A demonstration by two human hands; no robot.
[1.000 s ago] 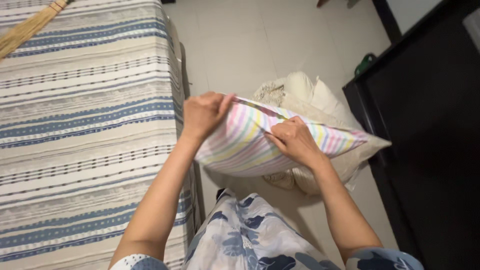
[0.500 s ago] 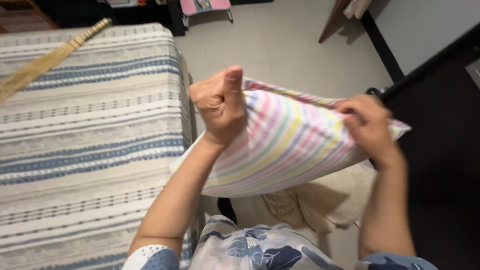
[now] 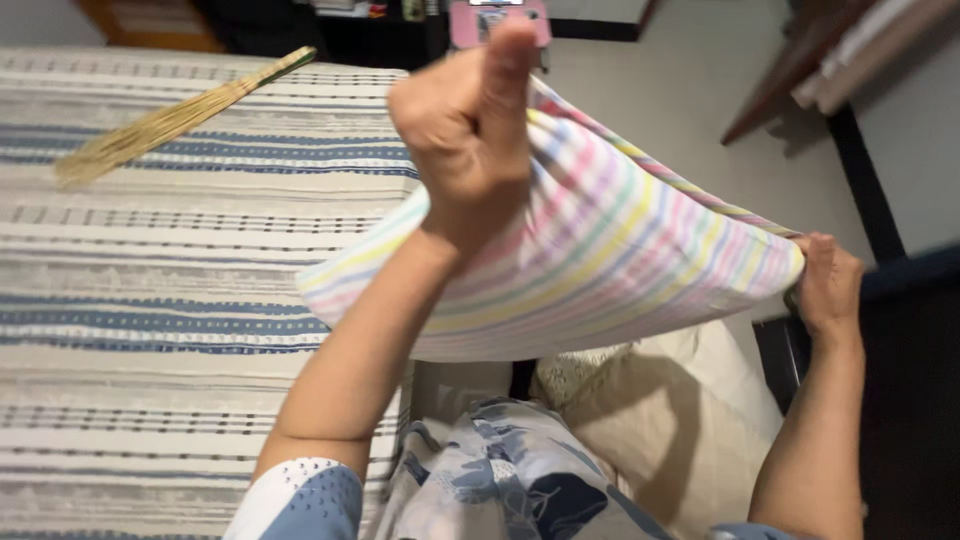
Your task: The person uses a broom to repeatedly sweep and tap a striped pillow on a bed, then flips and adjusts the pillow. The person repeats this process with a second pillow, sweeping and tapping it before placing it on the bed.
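A pastel-striped pillowcase is stretched in the air between the 2 hands. The left hand is clenched on its upper corner, thumb up; the right hand pinches the opposite corner, lower. Left of the left hand lies a striped bed carrying a broom. Below the hands sits a cream pillow.

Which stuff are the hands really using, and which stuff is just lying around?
In use:
- striped pillowcase, stretched between both hands
- left hand, gripping one corner
- right hand, gripping the other corner

Lying about:
- broom on the striped bed cover
- cream bundle of cloth on the floor
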